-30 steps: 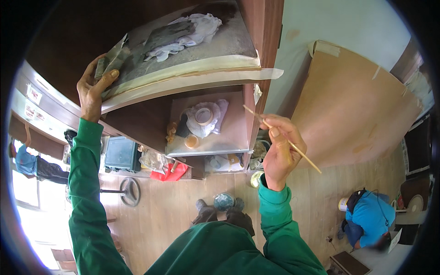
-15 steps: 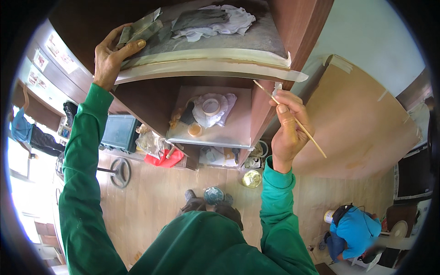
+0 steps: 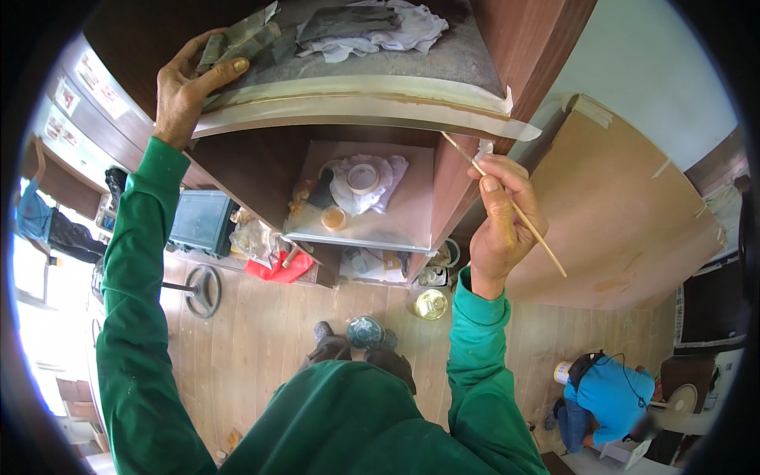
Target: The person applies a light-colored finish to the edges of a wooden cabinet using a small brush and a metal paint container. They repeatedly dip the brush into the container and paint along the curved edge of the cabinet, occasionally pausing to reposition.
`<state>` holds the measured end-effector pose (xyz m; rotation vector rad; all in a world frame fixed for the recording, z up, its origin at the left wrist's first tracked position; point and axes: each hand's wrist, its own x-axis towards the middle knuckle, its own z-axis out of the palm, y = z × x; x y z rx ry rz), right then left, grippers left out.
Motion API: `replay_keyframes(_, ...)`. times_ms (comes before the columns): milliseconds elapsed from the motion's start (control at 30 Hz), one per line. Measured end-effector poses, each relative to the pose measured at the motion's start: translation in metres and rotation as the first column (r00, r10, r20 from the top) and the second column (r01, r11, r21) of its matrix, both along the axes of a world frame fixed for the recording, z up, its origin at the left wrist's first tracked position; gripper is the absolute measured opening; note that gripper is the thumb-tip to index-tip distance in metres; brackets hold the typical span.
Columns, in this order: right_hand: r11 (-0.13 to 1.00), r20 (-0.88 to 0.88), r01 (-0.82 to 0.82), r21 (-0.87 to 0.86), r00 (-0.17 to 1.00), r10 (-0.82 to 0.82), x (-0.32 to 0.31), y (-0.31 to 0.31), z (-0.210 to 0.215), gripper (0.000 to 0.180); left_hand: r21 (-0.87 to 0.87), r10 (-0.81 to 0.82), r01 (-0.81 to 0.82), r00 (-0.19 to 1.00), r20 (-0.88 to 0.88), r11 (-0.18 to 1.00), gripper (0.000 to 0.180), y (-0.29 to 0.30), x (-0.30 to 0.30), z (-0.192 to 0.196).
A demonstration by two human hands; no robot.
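My right hand [image 3: 507,218] is closed round a thin wooden paintbrush [image 3: 529,223] in a pen-like grip. Its tip points up and left, at the lower border of the shelf's front edge [image 3: 348,108]; whether it touches cannot be told. Pale masking tape [image 3: 507,128] runs along that edge and sticks out at the right corner. At the upper left, my left hand [image 3: 186,91] grips a grey, smeared flat piece [image 3: 237,46], thumb on top, over the shelf. Behind the edge, a dark grey sheet [image 3: 348,24] lies on a crumpled white cloth [image 3: 412,30].
Below, a compartment holds a tape roll [image 3: 362,179] on cloth and a small orange-brown tub [image 3: 333,218]. A tin [image 3: 431,305] and a bucket [image 3: 366,332] stand on the floor. A brown board [image 3: 625,214] leans at right. A co-worker in blue [image 3: 609,396] crouches lower right; another person [image 3: 47,222] is far left.
The brush tip has shifted slightly left along the underside of the shelf edge. My left hand has moved a little left and down, still gripping the grey piece. The whole view has shifted slightly.
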<state>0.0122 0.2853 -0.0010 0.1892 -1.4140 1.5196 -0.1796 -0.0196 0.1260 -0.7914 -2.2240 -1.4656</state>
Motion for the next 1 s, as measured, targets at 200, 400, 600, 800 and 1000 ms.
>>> replay_keyframes(200, 0.998, -0.003, 0.033, 0.058, 0.999, -0.033, 0.0, 0.0017, -0.0016, 0.014, -0.013, -0.007, 0.007, 1.0, -0.005, 1.0, 0.064, -0.0028, -0.0014, 0.0002)
replay_keyframes(400, 0.986, -0.059, 0.08, 0.149, 0.996, -0.072, -0.0017, 0.0062, -0.0031, 0.014, -0.023, -0.002, 0.002, 1.0, -0.011, 1.0, 0.066, -0.0004, -0.0001, 0.0005)
replay_keyframes(600, 0.984, -0.062, 0.085, 0.156, 0.995, -0.076, -0.0021, 0.0038, -0.0005, 0.014, -0.02, 0.013, -0.014, 0.999, -0.035, 1.0, 0.066, -0.0008, 0.0006, -0.0002)
replay_keyframes(800, 0.983, -0.07, 0.083, 0.162, 0.995, -0.072, -0.0022, 0.0039, -0.0001, 0.015, -0.006, 0.012, -0.012, 1.0, -0.026, 1.0, 0.066, -0.0015, -0.0021, -0.001)
replay_keyframes(1000, 0.988, -0.046, 0.076, 0.133, 0.996, -0.071, -0.001, 0.0027, 0.0006, 0.015, -0.006, 0.003, -0.003, 1.0, -0.025, 1.0, 0.065, -0.0017, -0.0023, -0.0012)
